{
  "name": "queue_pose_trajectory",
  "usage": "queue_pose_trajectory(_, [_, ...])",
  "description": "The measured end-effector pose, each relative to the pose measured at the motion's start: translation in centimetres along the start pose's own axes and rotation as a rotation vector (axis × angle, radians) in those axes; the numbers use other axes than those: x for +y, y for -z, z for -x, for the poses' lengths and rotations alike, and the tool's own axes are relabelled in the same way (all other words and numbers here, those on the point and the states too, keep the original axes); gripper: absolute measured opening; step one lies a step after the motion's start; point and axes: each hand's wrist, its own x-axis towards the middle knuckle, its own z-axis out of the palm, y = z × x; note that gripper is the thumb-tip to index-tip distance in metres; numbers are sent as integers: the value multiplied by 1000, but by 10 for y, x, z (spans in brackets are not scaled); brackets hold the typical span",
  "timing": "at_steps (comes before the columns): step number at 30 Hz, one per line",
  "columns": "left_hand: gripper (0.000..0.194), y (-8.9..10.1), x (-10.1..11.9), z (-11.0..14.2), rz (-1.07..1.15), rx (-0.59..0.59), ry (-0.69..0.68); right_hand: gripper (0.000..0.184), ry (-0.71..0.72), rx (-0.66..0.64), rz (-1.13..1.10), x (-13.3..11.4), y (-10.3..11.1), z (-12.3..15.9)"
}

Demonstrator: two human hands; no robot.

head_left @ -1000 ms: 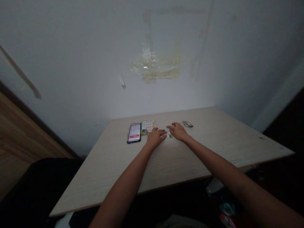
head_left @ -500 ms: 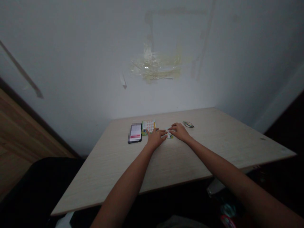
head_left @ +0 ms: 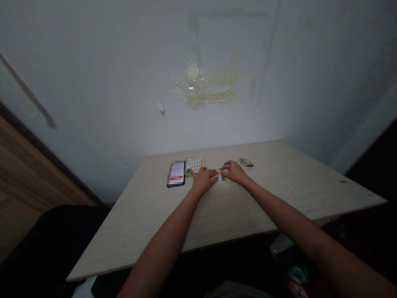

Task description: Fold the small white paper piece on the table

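A small, colourful printed card (head_left: pixel 221 176) lies on the table between my two hands. My left hand (head_left: pixel 202 181) is open, palm down with fingers spread; its index finger and thumb reach the card's left side. From the right, my right hand (head_left: pixel 235 171) bends its fingers and thumb together onto the card's upper right edge. The fingertips partly cover the card. Beyond my left hand is a larger printed sheet (head_left: pixel 194 163) with rows of small pictures, its lower edge partly hidden by the fingers.
Left of the sheet lies a phone (head_left: pixel 176 174) with a lit, blurred screen. A small pile of cards (head_left: pixel 246 162) rests beyond my right hand. The pale wooden table (head_left: pixel 149 215) meets a wall (head_left: pixel 124 82) with peeling clear tape (head_left: pixel 201 89). A dark chair-like shape (head_left: pixel 56 236) stands at left.
Both hands stay almost in place. The right fingers shift very slightly on the card; the phone, sheet and pile have not moved.
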Motion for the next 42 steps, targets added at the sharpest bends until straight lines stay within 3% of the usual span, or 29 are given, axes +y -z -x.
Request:
queue_pose_trajectory(34, [34,4,2,2,-1,8,7,62,149,-193,26,11,11,8])
queue_pose_trajectory(39, [34,3,2,1,-12,6,0,59,168,-154,-6,10,12,13])
queue_pose_trajectory(42, [34,3,2,1,-6,-8,-6,47,187,-121,-85,14,11,13])
